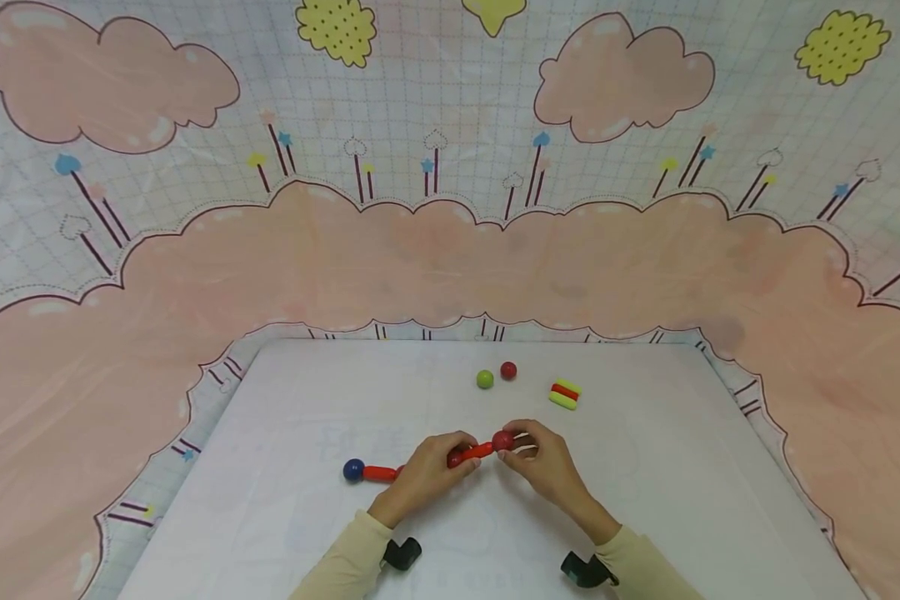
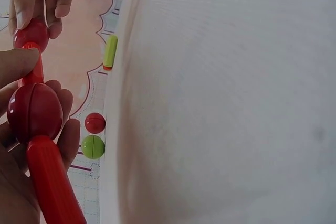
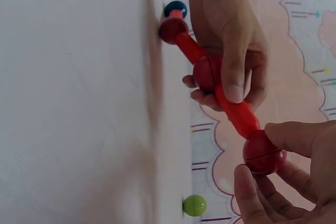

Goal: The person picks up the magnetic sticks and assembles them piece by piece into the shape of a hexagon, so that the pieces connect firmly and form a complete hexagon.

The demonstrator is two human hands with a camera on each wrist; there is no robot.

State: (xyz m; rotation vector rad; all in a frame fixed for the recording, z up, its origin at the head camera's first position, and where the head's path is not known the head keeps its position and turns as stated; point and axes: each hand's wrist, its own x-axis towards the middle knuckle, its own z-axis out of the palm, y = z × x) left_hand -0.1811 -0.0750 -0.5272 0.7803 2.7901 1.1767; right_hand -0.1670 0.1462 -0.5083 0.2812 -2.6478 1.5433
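Observation:
A chain of red rods and balls runs between my hands, ending in a blue ball [image 1: 353,470] at its left. My left hand [image 1: 426,468] grips the chain around a red ball [image 2: 35,113], its thumb pressed on the red rod [image 3: 239,114] beyond. The fingertips of my right hand [image 1: 546,463] pinch the red end ball [image 3: 264,153], which sits against that rod. Left of my left hand, another red rod [image 1: 379,473] links the blue ball to a further red ball [image 3: 173,30], mostly hidden in the head view.
Farther back on the white table [image 1: 645,467] lie a loose green ball [image 1: 484,379] and a loose red ball [image 1: 508,371]. To their right is a small group of yellow-green and red rods [image 1: 565,394]. A patterned cloth [image 1: 450,267] hangs behind the table.

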